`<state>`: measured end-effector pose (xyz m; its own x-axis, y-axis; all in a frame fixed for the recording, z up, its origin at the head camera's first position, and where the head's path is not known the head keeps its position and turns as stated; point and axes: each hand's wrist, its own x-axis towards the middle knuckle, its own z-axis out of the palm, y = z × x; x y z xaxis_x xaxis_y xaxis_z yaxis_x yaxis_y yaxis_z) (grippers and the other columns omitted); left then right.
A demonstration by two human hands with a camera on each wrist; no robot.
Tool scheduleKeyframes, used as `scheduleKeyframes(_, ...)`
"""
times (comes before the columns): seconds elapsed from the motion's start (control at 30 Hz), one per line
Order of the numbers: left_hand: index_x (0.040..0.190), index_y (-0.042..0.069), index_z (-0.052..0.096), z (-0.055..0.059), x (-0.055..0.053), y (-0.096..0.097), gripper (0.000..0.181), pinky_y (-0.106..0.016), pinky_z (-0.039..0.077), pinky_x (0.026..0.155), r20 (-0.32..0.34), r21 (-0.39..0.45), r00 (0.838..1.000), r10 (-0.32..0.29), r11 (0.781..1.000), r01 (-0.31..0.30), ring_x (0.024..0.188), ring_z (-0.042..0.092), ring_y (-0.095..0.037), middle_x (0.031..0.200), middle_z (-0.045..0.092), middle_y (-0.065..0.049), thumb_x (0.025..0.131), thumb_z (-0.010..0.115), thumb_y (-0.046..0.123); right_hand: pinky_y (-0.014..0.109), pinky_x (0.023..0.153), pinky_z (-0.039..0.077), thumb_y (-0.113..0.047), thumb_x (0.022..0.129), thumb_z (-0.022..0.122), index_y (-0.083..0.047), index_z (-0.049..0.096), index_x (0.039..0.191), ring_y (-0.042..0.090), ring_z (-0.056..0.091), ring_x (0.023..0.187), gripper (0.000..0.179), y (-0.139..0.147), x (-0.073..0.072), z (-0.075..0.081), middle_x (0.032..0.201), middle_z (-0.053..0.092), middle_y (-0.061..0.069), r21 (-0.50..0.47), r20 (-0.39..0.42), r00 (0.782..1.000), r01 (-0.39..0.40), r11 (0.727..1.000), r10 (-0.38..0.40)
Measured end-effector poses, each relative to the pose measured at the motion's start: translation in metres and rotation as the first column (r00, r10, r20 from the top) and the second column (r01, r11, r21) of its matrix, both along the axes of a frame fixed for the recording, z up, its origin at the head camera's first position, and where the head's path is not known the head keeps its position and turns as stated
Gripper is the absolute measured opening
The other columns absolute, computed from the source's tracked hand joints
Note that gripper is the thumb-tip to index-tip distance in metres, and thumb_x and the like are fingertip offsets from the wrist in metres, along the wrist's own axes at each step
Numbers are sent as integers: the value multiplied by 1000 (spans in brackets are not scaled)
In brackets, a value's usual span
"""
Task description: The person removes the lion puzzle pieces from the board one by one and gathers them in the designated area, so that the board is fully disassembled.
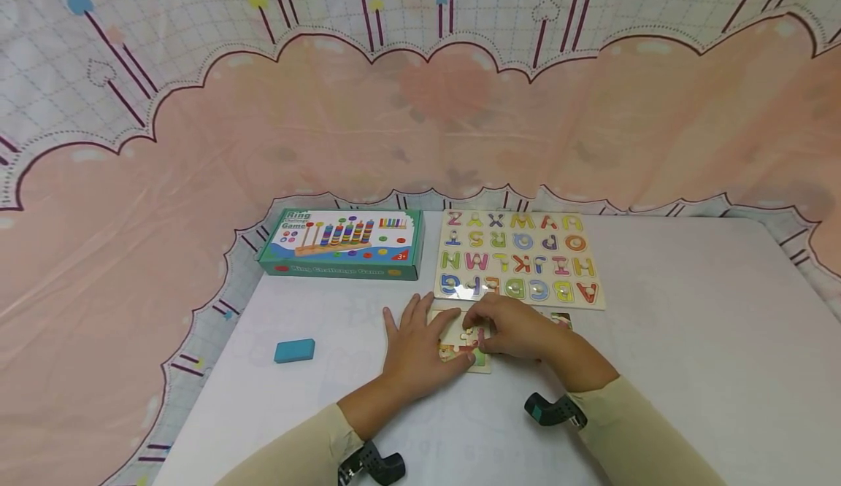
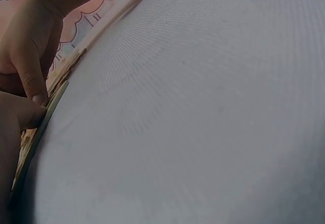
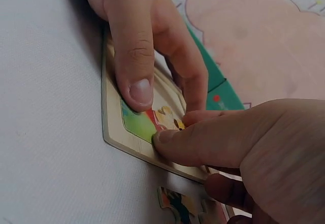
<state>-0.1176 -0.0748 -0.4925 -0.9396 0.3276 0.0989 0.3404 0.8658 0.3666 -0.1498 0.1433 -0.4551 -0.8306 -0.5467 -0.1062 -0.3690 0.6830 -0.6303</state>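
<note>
The wooden jigsaw tray (image 1: pixel 479 369) lies flat between the two hands, the left hand (image 1: pixel 417 355) across its left side and the right hand (image 1: pixel 515 325) reaching in over its right edge; what matters most, in my judgement, is that the tray's bare recess (image 1: pixel 453 331) sits just left of the right fingertips — between the left thumb and forefinger — so the right hand's fingertips border it from the right.

The left hand is spread wide, fingers long, its thumb resting on the green printed corner (image 3: pixel 138 126) at the tray's near right; the right hand is narrow, thumb and forefinger pinching a small jigsaw piece (image 3: pixel 179 124) within the tray's rim; whether that piece is seated or raised I cannot tell, and its long axis is hidden by the fingers; the tray's longer side is likewise too covered to judge.

Loose jigsaw pieces (image 3: pixel 175 203) lie just beside the tray's right edge, nearer the right hand; the alphabet board (image 1: pixel 506 252) is just beyond the tray; the Ring Challenge Game box (image 1: pixel 342 245) lies beyond it to the left — and a teal block (image 1: pixel 294 350) well apart on its left.
</note>
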Motion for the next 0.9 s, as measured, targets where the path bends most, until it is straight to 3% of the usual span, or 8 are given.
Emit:
scheduleKeyframes(0.33, 150, 31, 62, -1, 0, 1, 74, -82, 1, 117, -9, -8, 1000, 4, 1000, -4, 159, 24, -40, 168, 37, -15, 87, 68, 70, 35, 82, 48, -4, 93, 81, -25, 67, 111, 15, 57, 91, 31, 1, 0, 1, 94, 63, -8, -28, 32, 999, -23, 999, 24)
scheduleKeyframes(0.67, 149, 31, 62, -2, -1, 0, 74, -82, 2, 118, -23, -9, 1000, 2, 1000, -2, 159, 25, -41, 168, 38, -15, 86, 69, 70, 33, 78, 51, -7, 99, 76, -26, 65, 110, 14, 59, 89, 24, 4, 1, 4, 94, 64, -7, -85, 63, 998, 4, 996, 2)
scheduleKeyframes(0.9, 150, 31, 62, 0, -1, 0, 75, -83, 2, 117, -18, -15, 1000, 0, 1000, 0, 159, 25, -41, 168, 38, -15, 87, 69, 70, 29, 63, 53, -10, 101, 74, -24, 64, 112, 14, 60, 78, 20, 11, 3, 5, 95, 65, -5, -133, 56, 998, 26, 991, -19)
